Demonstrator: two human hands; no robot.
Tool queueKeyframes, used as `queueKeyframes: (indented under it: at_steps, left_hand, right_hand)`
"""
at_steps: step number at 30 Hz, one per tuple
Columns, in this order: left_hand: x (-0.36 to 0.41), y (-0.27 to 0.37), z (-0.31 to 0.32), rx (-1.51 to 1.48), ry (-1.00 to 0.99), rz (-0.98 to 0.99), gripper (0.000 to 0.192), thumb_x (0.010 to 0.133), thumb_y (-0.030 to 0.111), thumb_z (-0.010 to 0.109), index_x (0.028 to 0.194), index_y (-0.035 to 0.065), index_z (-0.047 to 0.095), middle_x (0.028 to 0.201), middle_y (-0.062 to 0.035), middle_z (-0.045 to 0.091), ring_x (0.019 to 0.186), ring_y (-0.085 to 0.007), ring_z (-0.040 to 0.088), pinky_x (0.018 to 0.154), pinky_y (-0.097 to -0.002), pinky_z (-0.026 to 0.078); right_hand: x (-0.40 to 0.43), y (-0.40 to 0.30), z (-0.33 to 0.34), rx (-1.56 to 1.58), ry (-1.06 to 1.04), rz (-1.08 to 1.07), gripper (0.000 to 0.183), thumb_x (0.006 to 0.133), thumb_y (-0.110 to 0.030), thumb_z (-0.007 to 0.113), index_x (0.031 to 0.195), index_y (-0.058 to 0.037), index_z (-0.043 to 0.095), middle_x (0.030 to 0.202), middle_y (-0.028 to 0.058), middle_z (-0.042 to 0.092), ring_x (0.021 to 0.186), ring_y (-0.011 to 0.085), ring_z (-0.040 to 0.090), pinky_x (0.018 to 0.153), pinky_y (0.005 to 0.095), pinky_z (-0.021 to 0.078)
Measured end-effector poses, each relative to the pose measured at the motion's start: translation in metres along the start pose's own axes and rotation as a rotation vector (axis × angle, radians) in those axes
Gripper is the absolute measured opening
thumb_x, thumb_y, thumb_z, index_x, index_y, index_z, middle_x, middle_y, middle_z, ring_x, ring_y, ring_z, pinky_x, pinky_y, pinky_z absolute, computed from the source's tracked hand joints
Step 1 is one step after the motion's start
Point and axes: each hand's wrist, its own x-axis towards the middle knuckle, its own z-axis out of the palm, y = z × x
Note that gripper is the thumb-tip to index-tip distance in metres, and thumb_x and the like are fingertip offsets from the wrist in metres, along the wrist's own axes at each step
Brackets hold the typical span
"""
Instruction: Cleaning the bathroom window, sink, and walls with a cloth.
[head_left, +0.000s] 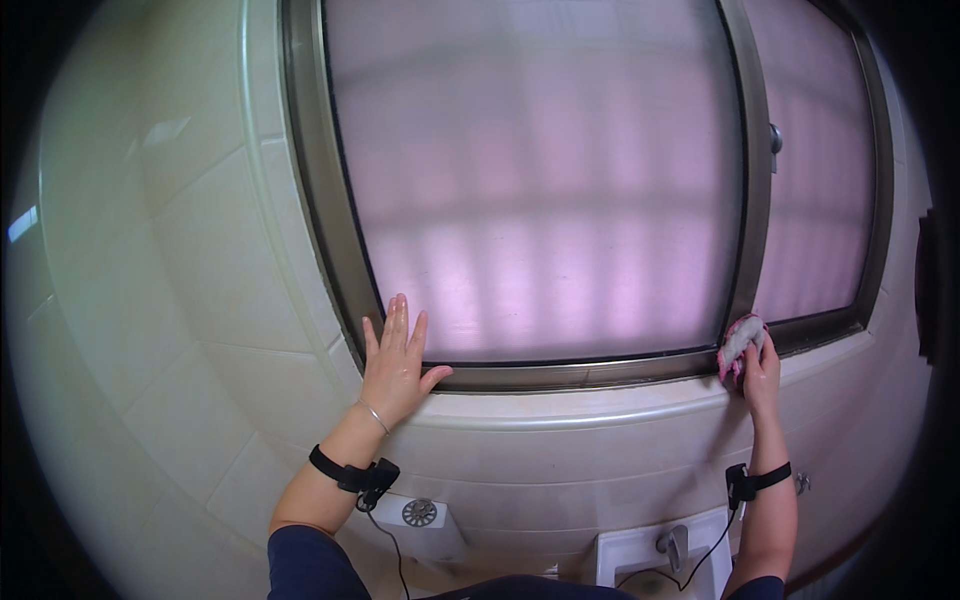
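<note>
My left hand (397, 367) lies spread at the lower left corner of a frosted sliding window (540, 195), fingers over the frame and the edge of the pane. It looks wet and holds nothing. At the foot of the middle upright, my right hand (761, 375) grips a bunched cloth (742, 341), pale grey with a pink edge, against the metal window frame (570, 375). Part of the cloth is hidden by my fingers.
Below the window runs a tiled sill (570, 420). A white toilet cistern (442, 529) with a round metal piece on top stands lower left. Lower right is a white washbasin (611, 555) with a metal tap (675, 546). A window latch (775, 139) sits on the middle upright.
</note>
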Motion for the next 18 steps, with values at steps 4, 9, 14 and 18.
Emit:
queueKeyframes:
  at_steps: [4, 9, 14, 18]
  left_hand:
    - [-0.002, -0.007, 0.0, -0.039, 0.01, -0.018, 0.086, 0.074, 0.043, 0.069, 0.138, 0.0023, 0.028, 0.145, -0.0311, 0.014, 0.134, -0.0438, 0.02, 0.103, -0.0643, 0.015]
    - [-0.011, -0.011, -0.008, -0.069, 0.044, -0.056, 0.083, 0.075, 0.041, 0.069, 0.136, 0.0008, 0.031, 0.144, -0.0322, 0.013, 0.135, -0.0444, 0.017, 0.104, -0.0633, 0.013]
    - [-0.022, -0.01, -0.015, -0.196, 0.16, -0.013, 0.072, 0.071, 0.032, 0.074, 0.128, 0.0004, 0.042, 0.144, -0.0287, 0.018, 0.133, -0.0494, 0.015, 0.106, -0.0584, 0.016]
    - [-0.066, -0.05, -0.016, -0.22, 0.242, -0.141, 0.063, 0.072, 0.024, 0.072, 0.125, 0.0026, 0.045, 0.143, -0.0281, 0.023, 0.133, -0.0514, 0.014, 0.105, -0.0592, 0.017]
  right_hand:
    - [0.004, -0.006, -0.001, 0.051, -0.072, 0.015, 0.032, 0.088, -0.009, 0.048, 0.117, 0.0049, 0.052, 0.105, 0.0156, 0.061, 0.099, 0.0228, 0.057, 0.089, 0.031, 0.0419]
    - [0.001, -0.032, -0.009, -0.116, -0.139, -0.035, 0.031, 0.086, -0.007, 0.049, 0.115, 0.0042, 0.053, 0.105, 0.0149, 0.062, 0.093, 0.0223, 0.059, 0.085, 0.031, 0.0445]
    - [-0.014, -0.119, 0.025, -0.483, -0.195, -0.766, 0.031, 0.077, -0.009, 0.053, 0.108, -0.0081, 0.057, 0.098, 0.0077, 0.057, 0.092, 0.0212, 0.054, 0.085, 0.04, 0.0407]
    - [0.058, -0.174, 0.103, -0.716, -0.457, -1.285, 0.027, 0.069, -0.021, 0.056, 0.095, -0.0153, 0.063, 0.106, 0.0079, 0.06, 0.107, 0.0249, 0.052, 0.097, 0.0481, 0.0298]
